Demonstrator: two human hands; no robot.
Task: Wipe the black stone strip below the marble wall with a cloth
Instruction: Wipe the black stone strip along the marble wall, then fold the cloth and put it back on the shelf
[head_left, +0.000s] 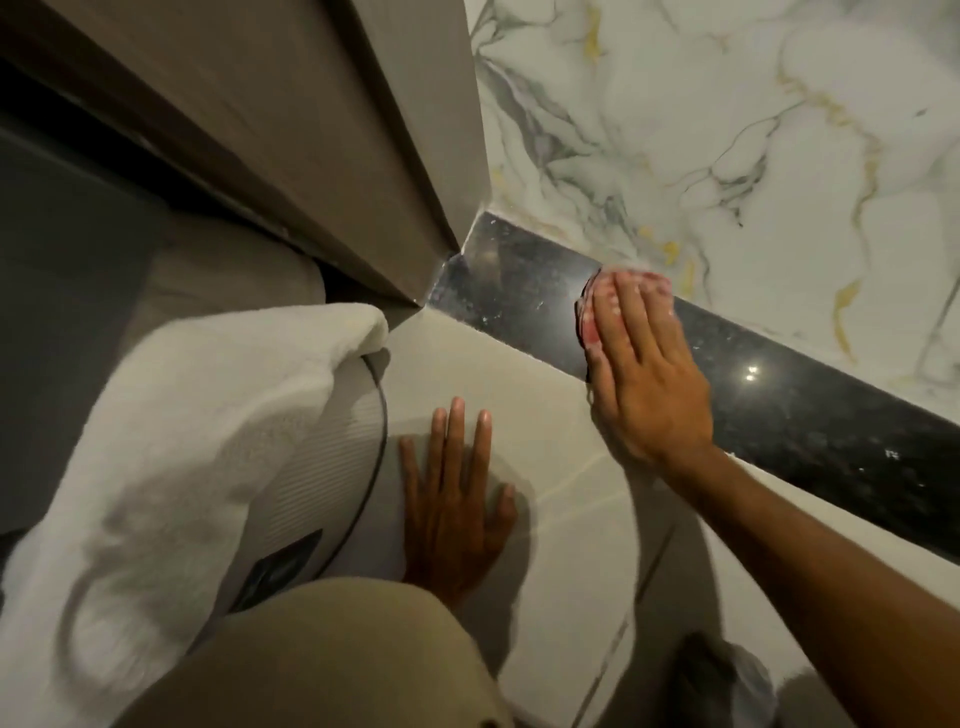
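The black stone strip (519, 291) runs diagonally from the door frame down to the right, below the white marble wall (727, 130) with grey and gold veins. My right hand (644, 374) lies flat on a pink and white cloth (595, 306) and presses it against the strip, about a third of the way along from the corner. Most of the cloth is hidden under my fingers. My left hand (457, 499) rests flat on the pale floor tile (519, 374), fingers spread, holding nothing.
A grey-brown door frame (363, 156) meets the strip at the corner. A white towel (208, 405) drapes over a round ribbed white container (332, 467) on the left. My knee in beige fabric (322, 665) is at the bottom. A dark object (717, 680) lies bottom right.
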